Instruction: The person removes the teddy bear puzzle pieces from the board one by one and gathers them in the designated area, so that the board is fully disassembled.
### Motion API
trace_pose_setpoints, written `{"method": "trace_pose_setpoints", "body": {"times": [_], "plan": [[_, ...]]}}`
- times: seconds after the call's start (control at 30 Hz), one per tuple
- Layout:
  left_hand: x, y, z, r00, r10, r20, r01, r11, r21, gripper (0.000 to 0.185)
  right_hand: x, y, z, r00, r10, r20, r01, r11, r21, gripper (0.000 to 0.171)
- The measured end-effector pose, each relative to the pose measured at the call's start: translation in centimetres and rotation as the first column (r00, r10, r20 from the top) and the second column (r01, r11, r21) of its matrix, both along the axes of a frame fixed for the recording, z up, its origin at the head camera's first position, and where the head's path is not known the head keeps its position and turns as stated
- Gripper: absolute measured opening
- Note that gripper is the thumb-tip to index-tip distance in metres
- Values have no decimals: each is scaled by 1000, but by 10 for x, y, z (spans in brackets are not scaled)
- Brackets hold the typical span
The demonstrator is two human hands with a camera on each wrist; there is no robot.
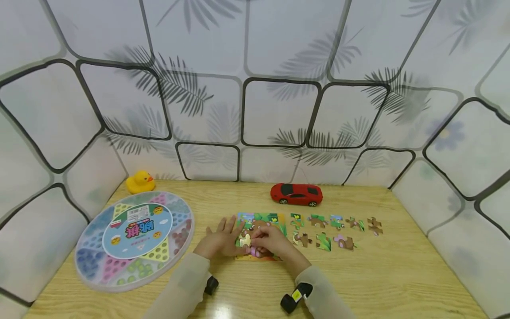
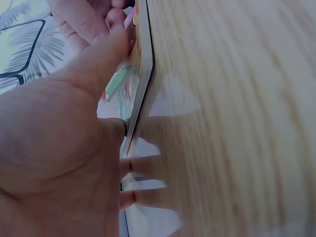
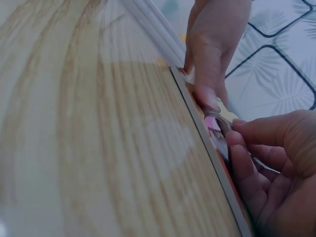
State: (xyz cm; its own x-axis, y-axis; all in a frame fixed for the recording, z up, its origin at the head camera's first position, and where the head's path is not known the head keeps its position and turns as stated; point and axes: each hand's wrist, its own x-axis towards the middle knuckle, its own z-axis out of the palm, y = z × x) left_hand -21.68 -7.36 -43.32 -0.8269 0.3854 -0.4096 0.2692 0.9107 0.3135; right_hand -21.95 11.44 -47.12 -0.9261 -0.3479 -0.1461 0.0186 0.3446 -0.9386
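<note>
Left hand (image 1: 220, 241) spread flat on puzzle board (image 1: 279, 219) (near edge), right hand (image 1: 271, 239) pinching piece (image 1: 245, 240) — bare table (image 1: 398, 274) rightward

— What is the bench (image 1: 398, 274) made of?
— Pale wood grain, smooth, with a glossy sheen near the lower edge of the frame.
— And the puzzle board (image 1: 279, 219) at centre?
— Printed card, matt, like the loose puzzle pieces (image 1: 336, 232) to its right.
— The toys at the back?
— The red car (image 1: 296, 194) looks like shiny plastic; the yellow duck (image 1: 139, 181), upper left of the bench, smooth and rubbery. The round game box (image 1: 83, 266) has a clear glossy plastic lid.
</note>
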Motion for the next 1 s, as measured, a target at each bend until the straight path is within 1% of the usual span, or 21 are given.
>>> {"method": "trace_pose_setpoints", "body": {"times": [0.13,0.23,0.3,0.37,0.63,0.83,0.93,1.0], "plan": [[-1,0,-1,1000,-2,-9,2,1000,-7,103,0,-1,0,997,-44,55,46,998,-32,12],[-3,-1,-4,1000,-7,-9,7,1000,-21,105,0,-2,-1,994,-59,93,64,996,-54,11],[-3,-1,-6,1000,-7,-16,7,1000,-23,105,0,-3,-1,993,-63,102,69,996,-59,11],[-3,-1,-7,1000,-9,-25,9,1000,-24,105,-1,-3,-1,993,-67,100,73,996,-57,11],[1,0,-2,1000,-6,-26,6,1000,-25,104,0,-2,0,990,-128,51,129,991,-25,12],[-3,0,-6,1000,-3,-14,3,999,-40,104,-2,7,3,995,-93,38,95,994,-56,18],[-4,-1,-11,1000,-2,-13,2,999,-36,106,-3,15,6,996,-81,34,84,992,-95,20],[-6,-1,-15,1000,-3,-19,2,1000,-27,108,-4,23,9,995,-89,35,92,990,-108,20]]}}
